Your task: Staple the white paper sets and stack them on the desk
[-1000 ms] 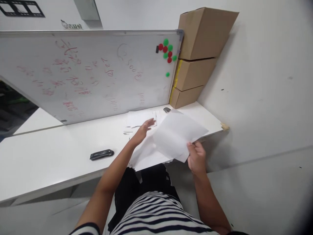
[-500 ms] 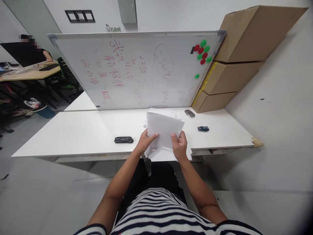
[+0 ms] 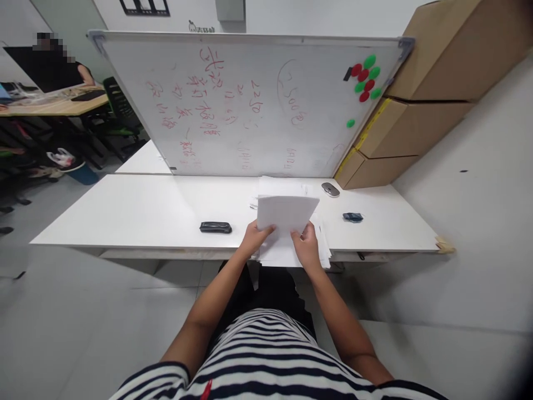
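Both my hands hold a few white paper sheets (image 3: pixel 286 213) upright over the front edge of the white table (image 3: pixel 137 214). My left hand (image 3: pixel 257 238) pinches the sheets' lower left corner, and my right hand (image 3: pixel 307 245) grips the lower right side. Beneath them a loose stack of white papers (image 3: pixel 291 255) lies on the table and overhangs its front edge. More sheets (image 3: pixel 278 185) lie flat behind the held ones.
A black stapler (image 3: pixel 215 227) lies left of my hands. A grey mouse (image 3: pixel 331 189) and a small dark object (image 3: pixel 353 217) sit to the right. A whiteboard (image 3: pixel 241 105) with magnets leans at the back beside stacked cardboard boxes (image 3: pixel 420 94). Another person sits far left (image 3: pixel 50 66).
My left hand came off the papers on the table and joined my right hand on the held sheets, which moved left to the middle and now stand upright. The view swung left.
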Demonstrator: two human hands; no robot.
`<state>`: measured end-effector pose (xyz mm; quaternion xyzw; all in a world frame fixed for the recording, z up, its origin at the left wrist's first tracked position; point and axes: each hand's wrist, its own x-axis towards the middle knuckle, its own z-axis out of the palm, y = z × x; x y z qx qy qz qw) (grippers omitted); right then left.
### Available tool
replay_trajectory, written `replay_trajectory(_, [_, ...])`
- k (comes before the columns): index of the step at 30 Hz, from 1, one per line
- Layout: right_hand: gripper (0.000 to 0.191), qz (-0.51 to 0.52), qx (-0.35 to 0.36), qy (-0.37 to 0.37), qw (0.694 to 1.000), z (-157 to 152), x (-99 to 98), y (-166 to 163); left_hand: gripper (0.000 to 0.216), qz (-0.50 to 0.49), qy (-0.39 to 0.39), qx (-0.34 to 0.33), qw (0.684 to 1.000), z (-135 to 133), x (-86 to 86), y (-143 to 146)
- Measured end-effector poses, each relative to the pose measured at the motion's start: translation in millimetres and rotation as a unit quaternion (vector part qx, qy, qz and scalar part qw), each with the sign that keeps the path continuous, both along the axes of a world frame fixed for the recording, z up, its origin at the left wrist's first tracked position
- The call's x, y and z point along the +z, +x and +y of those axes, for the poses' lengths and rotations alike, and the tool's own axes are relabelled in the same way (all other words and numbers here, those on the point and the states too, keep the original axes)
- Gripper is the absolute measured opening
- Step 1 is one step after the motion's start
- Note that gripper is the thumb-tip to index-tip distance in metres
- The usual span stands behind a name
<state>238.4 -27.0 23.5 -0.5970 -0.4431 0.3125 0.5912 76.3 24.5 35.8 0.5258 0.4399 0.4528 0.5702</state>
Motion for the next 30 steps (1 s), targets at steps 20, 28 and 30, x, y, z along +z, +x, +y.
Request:
replay_trajectory(20, [0.023, -0.045, 0.15, -0.211, 0.965, -26, 7.4, 11, 0.061, 0.311, 0.207, 0.263, 0.889, 18, -28.1, -149])
replay_trajectory(28, [0.022, 0.074, 0.189, -0.217, 0.955, -25, 11.3, 2, 0.035, 0.506, 0.206, 0.158, 0.823, 53, -73.6, -164])
replay_trajectory(30, [0.021, 0.118, 0.192, -0.213, 0.951, -24, 10.1, -1, 0.033, 0.487, 0.209, 0.166, 0.832, 54, -77.3, -165])
